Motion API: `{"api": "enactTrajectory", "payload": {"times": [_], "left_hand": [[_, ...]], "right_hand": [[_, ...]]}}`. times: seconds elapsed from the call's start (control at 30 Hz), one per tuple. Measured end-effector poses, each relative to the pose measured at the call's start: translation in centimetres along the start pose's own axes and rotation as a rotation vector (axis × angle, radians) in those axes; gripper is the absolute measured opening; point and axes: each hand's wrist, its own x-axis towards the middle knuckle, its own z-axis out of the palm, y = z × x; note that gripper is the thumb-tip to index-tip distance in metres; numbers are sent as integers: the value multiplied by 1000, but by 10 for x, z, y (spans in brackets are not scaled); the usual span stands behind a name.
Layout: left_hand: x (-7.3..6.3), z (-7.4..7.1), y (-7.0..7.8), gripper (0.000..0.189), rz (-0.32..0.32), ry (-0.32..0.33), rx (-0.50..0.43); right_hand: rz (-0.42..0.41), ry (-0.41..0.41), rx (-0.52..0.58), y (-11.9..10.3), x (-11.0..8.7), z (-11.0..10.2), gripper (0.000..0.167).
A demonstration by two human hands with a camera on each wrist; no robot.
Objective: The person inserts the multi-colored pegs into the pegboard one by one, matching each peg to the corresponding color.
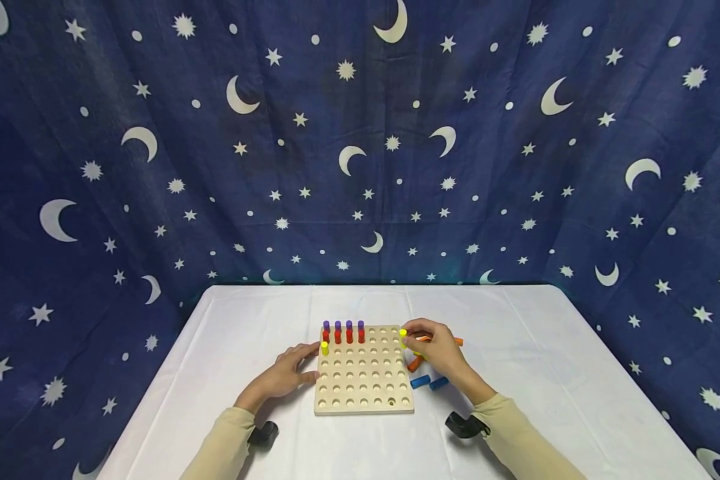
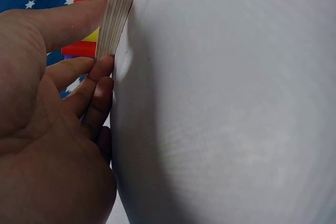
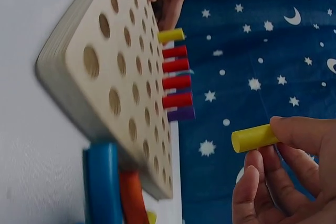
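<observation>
Head view: my right hand (image 1: 437,343) pinches a yellow peg (image 1: 403,339) near the wooden pegboard (image 1: 357,369), right side. Left wrist: my left hand (image 2: 55,114), loosely spread, touches its edge. Right wrist: peg clear of it; looks like the carry step, next calling for alignment over an empty hole (image 3: 121,64).

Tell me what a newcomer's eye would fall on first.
Probably the dark blue moon-and-star backdrop behind the white table. Next, the wooden pegboard, with red pegs and purple pegs standing in its far left corner. Then the yellow peg that the right hand pinches near the board's far right corner.
</observation>
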Motion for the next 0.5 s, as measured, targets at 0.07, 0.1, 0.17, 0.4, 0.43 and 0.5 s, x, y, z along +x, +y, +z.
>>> {"api": "enactTrajectory", "payload": {"times": [0.07, 0.1, 0.17, 0.4, 0.43, 0.5], "left_hand": [[0, 0, 0, 68, -4, 2, 4], [0, 0, 0, 68, -5, 4, 7], [0, -1, 0, 68, -5, 6, 15], [-1, -2, 2, 68, 4, -1, 6], [-1, -2, 2, 68, 4, -1, 6], [-1, -1, 2, 68, 6, -1, 8]], "right_hand": [[-2, -2, 11, -4, 1, 6, 21], [-12, -1, 15, -4, 2, 9, 20], [-19, -7, 34, -7, 3, 16, 20], [-58, -58, 68, -14, 3, 39, 20], [-60, -68, 69, -15, 3, 42, 20], [-62, -77, 66, -16, 4, 48, 20]]}}
